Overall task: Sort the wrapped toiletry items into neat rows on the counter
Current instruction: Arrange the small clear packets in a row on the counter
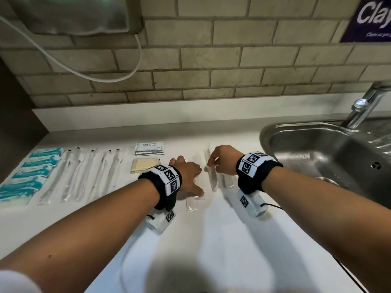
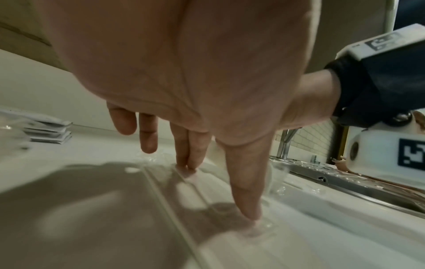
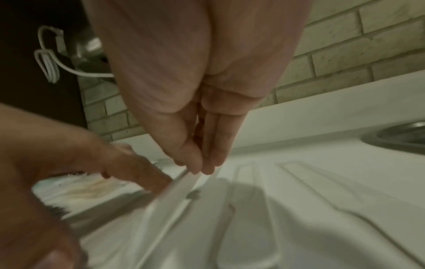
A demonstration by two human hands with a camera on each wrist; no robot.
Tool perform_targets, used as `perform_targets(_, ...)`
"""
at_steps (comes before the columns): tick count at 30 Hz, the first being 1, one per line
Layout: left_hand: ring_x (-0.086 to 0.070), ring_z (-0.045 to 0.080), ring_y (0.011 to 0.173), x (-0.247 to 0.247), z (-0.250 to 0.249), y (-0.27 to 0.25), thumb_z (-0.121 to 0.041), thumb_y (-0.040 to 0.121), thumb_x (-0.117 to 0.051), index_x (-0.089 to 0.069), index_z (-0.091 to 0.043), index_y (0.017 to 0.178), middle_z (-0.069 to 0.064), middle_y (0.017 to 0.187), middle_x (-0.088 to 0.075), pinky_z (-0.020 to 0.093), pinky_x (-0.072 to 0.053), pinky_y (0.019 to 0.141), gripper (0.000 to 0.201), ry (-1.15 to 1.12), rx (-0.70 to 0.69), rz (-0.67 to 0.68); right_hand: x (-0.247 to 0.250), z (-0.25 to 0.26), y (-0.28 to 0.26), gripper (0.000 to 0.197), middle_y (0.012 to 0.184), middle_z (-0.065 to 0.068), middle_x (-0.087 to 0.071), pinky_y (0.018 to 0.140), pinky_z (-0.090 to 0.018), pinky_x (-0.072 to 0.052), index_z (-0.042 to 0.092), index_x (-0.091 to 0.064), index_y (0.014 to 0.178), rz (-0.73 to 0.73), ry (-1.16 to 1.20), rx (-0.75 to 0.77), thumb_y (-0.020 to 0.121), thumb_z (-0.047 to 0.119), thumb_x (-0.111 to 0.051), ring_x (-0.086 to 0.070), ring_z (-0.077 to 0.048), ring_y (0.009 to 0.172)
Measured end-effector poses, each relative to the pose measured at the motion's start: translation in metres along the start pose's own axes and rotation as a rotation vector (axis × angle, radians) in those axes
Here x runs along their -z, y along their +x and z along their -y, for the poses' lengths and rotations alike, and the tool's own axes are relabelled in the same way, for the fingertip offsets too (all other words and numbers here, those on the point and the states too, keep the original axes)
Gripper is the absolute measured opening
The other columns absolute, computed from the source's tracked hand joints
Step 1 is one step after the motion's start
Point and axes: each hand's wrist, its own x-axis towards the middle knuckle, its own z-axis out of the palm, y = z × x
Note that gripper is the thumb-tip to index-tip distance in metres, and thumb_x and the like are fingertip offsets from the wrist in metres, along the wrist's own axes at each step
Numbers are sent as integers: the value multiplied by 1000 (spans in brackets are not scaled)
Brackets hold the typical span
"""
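Observation:
My left hand (image 1: 196, 179) lies flat with fingers spread on the white counter (image 1: 222, 240). In the left wrist view the left hand (image 2: 218, 189) presses its thumb and straight fingertips (image 2: 188, 163) on a clear-wrapped item (image 1: 191, 203). My right hand (image 1: 209, 164) pinches the far end of a slim white wrapped stick (image 1: 212, 178); in the right wrist view the right hand (image 3: 200, 169) holds the stick (image 3: 170, 198) between thumb and fingers, tilted off the counter. Another small wrapped piece (image 1: 228, 182) lies just right of it, partly hidden by my right wrist.
Along the left lie teal packets (image 1: 31, 172) and several long clear-wrapped items (image 1: 80, 174) in rows. A stack of shampoo sachets (image 1: 149, 148) and yellowish packets (image 1: 145, 166) sit behind my left hand. A steel sink (image 1: 306, 149) with a tap (image 1: 364, 104) borders the right.

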Motion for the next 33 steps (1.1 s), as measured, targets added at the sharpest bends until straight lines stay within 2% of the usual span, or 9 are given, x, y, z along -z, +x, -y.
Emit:
perform_targets(5, -36, 27, 112, 0, 2, 4, -77, 63, -55, -41, -30, 137, -6, 136, -50, 46, -35, 97, 89, -35, -84, 2, -11, -3, 5, 20, 105, 4, -70, 84, -25, -51, 22, -76, 96, 127, -64, -55, 77, 18, -72, -65, -16, 96)
perform_targets(8, -35, 28, 125, 7, 7, -3, -67, 72, -62, -30, -32, 146, -6, 144, -43, 45, -33, 102, 88, -138, -109, 21, -11, -2, 7, 22, 106, 2, -72, 87, -34, -55, 28, -75, 100, 125, -136, -94, 82, 33, -62, -67, -20, 95)
perform_targets(10, -45, 24, 121, 11, 13, -6, -52, 79, -66, -46, -26, 138, -3, 136, -53, 38, -40, 98, 67, -189, -90, -40, -8, 1, 6, 24, 110, 4, -71, 89, -34, -53, 32, -74, 103, 67, -153, -55, 87, 38, -56, -65, -21, 99)
perform_targets(12, -61, 22, 100, 13, 17, -11, -53, 79, -65, -63, -20, 109, 1, 113, -67, 33, -51, 85, 45, -206, -2, -91, -8, 6, 4, 25, 113, 4, -68, 90, -31, -48, 33, -72, 107, 43, -164, -11, 90, 34, -55, -61, -21, 104)
perform_targets(15, -63, 23, 78, 6, 13, -16, -67, 77, -59, -66, -10, 83, 4, 83, -68, 31, -50, 70, 57, -157, 103, 5, -14, 15, 5, 33, 122, 0, -61, 95, -34, -45, 33, -64, 120, 46, -196, -3, 88, 39, -61, -53, -22, 116)
perform_targets(19, -64, 22, 76, -1, 1, -17, -73, 65, -67, -67, -13, 84, 5, 82, -68, 31, -51, 67, 63, -184, 167, -31, -28, 18, 3, 69, 132, 0, -51, 102, -43, -44, 32, -48, 136, 150, -210, -56, 74, 46, -75, -43, -27, 127)
perform_targets(23, -49, 18, 52, 4, -7, -21, -61, 62, -79, -49, -12, 58, 2, 57, -51, 25, -36, 49, 57, -228, 234, -54, -37, 14, 3, 25, 106, -4, -61, 84, -37, -52, 20, -58, 95, 210, -134, -60, 77, 33, -69, -60, -28, 99)
perform_targets(29, -50, 17, 50, 13, -10, -30, -31, 64, -81, -53, -13, 58, 1, 57, -52, 21, -37, 45, 34, -214, 284, -11, -48, 15, 0, 35, 107, -3, -53, 83, -36, -52, 21, -54, 106, 194, -205, -44, 77, 37, -65, -58, -27, 101)
perform_targets(33, -53, 18, 52, 10, -9, -30, -27, 72, -70, -52, -12, 65, 1, 61, -54, 22, -38, 46, 24, -283, 317, -74, -45, 12, -4, 26, 103, 0, -49, 75, -32, -48, 23, -52, 93, 227, -199, -35, 70, 25, -64, -57, -26, 102)
